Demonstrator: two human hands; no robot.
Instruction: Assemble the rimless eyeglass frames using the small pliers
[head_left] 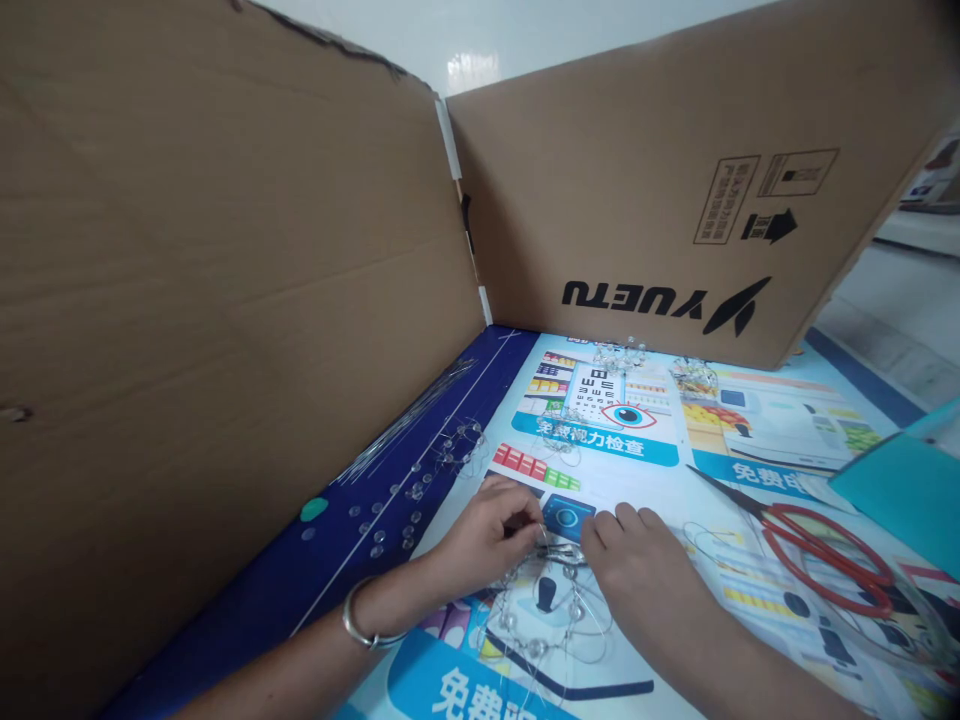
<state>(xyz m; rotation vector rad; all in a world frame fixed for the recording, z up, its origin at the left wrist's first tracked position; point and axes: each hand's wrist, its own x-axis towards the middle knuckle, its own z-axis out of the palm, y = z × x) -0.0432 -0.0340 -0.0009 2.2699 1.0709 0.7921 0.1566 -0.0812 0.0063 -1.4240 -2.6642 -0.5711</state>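
My left hand (491, 530), with a silver bangle on its wrist, pinches thin wire between thumb and forefinger. A small metal tool (561, 553), perhaps pliers, lies between my two hands. My right hand (634, 560) is closed at the tool's right end; its palm side is hidden, and most of the tool's grip cannot be seen. Below the hands, a loop of wire with clear beads (535, 647) spreads over the printed sheet, its loose wire ends curling outward.
Red-handled scissors (825, 560) lie at the right, near a teal object (907, 490). Loose clear beads (377, 537) and straight wires (405, 420) lie on the left. Beaded wire bundles (619, 355) sit farther back. Cardboard walls (637, 200) stand behind and left.
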